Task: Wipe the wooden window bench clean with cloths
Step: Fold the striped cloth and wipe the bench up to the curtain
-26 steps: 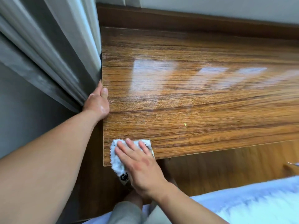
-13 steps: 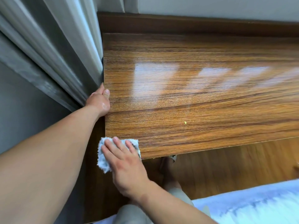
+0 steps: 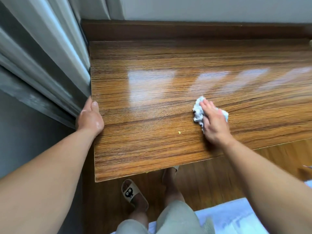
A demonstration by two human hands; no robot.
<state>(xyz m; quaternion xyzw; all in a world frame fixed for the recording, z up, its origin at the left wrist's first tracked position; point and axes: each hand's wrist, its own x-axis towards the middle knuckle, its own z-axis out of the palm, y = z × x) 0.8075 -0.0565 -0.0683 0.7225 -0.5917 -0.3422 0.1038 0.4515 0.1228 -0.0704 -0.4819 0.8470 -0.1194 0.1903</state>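
The glossy wooden window bench (image 3: 152,102) fills the middle of the view, with light reflections across its top. My right hand (image 3: 213,122) presses a crumpled white cloth (image 3: 198,109) flat onto the bench, right of centre. My left hand (image 3: 90,118) grips the bench's left edge, thumb on top, beside the curtain. A tiny yellow speck (image 3: 179,132) lies on the wood between my hands, nearer the right one.
Grey curtains (image 3: 42,56) hang along the left side, touching the bench edge. A white wall (image 3: 202,7) runs behind the bench. Below the front edge are the wooden floor (image 3: 211,183), my slippered foot (image 3: 130,191) and a white bed corner (image 3: 236,220).
My right hand has carried the cloth from the bench's front left corner up and to the right, onto the middle of the top. The left hand stays on the left edge.
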